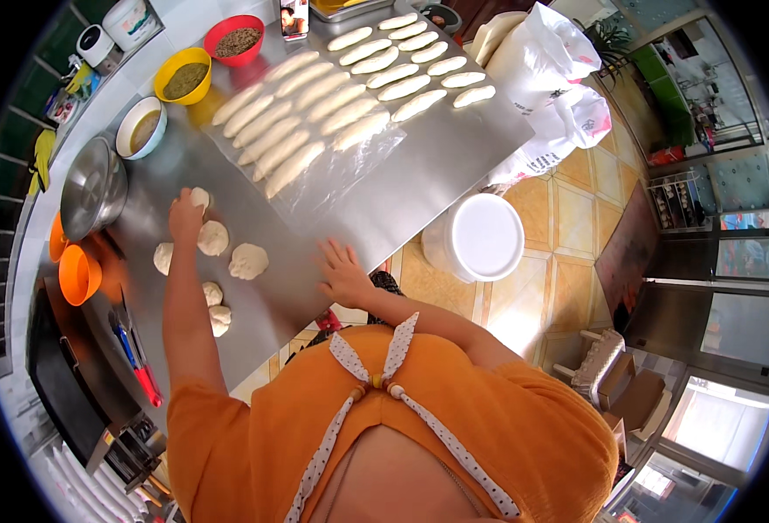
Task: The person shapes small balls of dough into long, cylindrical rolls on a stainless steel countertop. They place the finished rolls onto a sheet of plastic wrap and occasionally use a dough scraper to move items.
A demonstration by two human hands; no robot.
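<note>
My left hand (186,218) reaches across the steel table, its fingers closed on a small ball of dough (199,199) that partly shows beside them. More round dough pieces lie close by: one (213,238) just right of the hand, a larger one (248,261) farther right, one (164,259) left of the wrist, and two (216,307) touching each other nearer me. At the table's front edge my right hand (345,275) rests flat with fingers spread, holding nothing. Rows of long dough strips (297,113) lie farther back, some on clear plastic film (358,174).
A steel bowl (92,187), orange bowls (80,275), and a white (140,131), a yellow (183,77) and a red bowl (233,40) line the left and back. Long-handled tools (136,349) lie near left. A white lidded bucket (486,237) stands right of the table.
</note>
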